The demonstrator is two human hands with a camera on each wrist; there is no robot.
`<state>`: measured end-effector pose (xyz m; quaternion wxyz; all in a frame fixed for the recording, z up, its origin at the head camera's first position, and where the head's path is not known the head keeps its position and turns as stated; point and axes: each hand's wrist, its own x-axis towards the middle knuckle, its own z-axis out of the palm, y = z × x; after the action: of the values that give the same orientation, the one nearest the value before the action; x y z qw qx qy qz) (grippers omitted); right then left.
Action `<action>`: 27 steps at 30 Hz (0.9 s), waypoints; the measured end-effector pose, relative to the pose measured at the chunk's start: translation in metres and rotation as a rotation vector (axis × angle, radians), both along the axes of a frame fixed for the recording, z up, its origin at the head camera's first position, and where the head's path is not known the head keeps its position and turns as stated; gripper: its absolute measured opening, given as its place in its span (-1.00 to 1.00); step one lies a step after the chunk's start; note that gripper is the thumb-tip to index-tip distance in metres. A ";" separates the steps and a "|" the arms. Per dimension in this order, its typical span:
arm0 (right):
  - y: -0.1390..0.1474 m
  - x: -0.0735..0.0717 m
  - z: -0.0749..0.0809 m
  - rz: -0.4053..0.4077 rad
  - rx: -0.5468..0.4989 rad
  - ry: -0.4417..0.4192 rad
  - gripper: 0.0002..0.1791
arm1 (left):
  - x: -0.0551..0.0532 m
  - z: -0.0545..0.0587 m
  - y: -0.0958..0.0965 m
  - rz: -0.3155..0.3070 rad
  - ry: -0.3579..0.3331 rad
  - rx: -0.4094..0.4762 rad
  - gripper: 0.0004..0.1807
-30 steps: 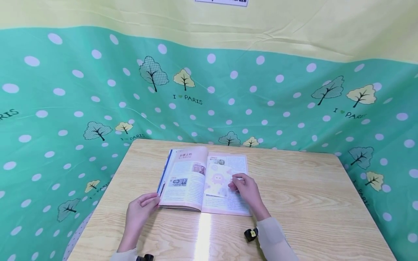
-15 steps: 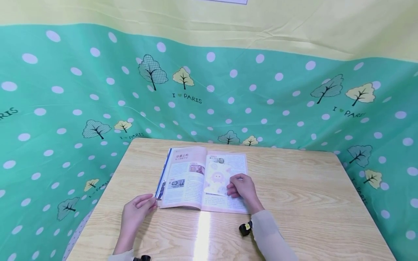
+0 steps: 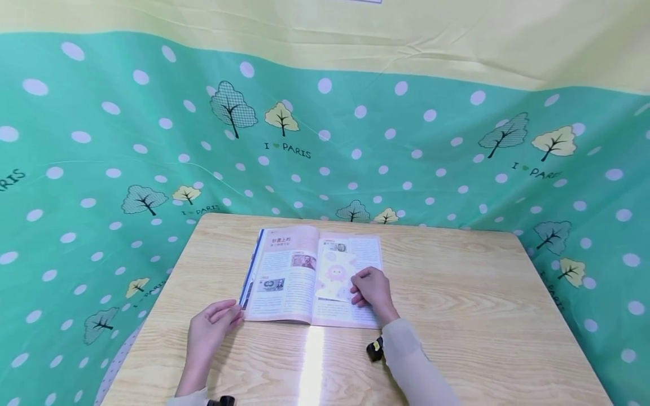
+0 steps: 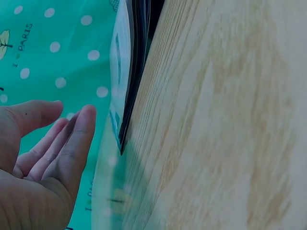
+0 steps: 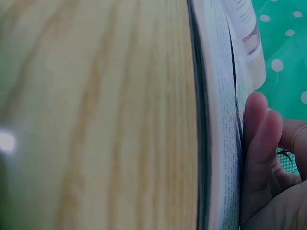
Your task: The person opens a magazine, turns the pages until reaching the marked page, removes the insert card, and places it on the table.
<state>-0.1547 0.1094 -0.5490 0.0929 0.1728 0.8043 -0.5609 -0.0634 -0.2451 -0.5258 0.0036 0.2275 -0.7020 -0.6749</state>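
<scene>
An open magazine (image 3: 284,307) lies on the table, its pages printed with text and banknote pictures. On its right page rests a pale card (image 3: 335,273) with a pink cartoon figure. My right hand (image 3: 373,290) pinches the card's right edge; in the right wrist view, the thumb and finger (image 5: 268,127) meet at that edge, low over the page. My left hand (image 3: 210,327) is by the magazine's lower left corner. In the left wrist view its thumb and fingers (image 4: 79,139) are apart, holding nothing, with a gap to the magazine corner (image 4: 122,139).
The wooden table (image 3: 457,293) extends to both sides of the magazine and in front of it. A green dotted curtain (image 3: 355,129) with trees hangs behind and at the sides. Light glares on the table (image 3: 311,361) below the magazine.
My right hand has shifted slightly left along the card's edge. My left hand has drawn slightly away from the magazine's corner. The whole head view has drifted a little.
</scene>
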 end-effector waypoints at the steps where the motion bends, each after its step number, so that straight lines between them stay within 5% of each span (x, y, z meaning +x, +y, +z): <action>1: -0.001 0.000 0.000 0.005 0.014 0.002 -0.88 | 0.000 0.000 0.000 0.000 0.002 -0.004 -0.58; 16: -0.003 -0.001 0.003 0.051 0.095 0.040 -0.94 | 0.000 0.003 0.005 -0.014 0.018 0.004 -0.58; 27: -0.001 -0.002 0.003 0.065 0.135 0.030 -0.89 | 0.000 0.004 0.023 -0.115 0.091 -0.138 -0.64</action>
<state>-0.1570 0.1080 -0.5463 0.0872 0.1438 0.8467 -0.5048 -0.0632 -0.2226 -0.5214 0.0125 0.1549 -0.7580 -0.6335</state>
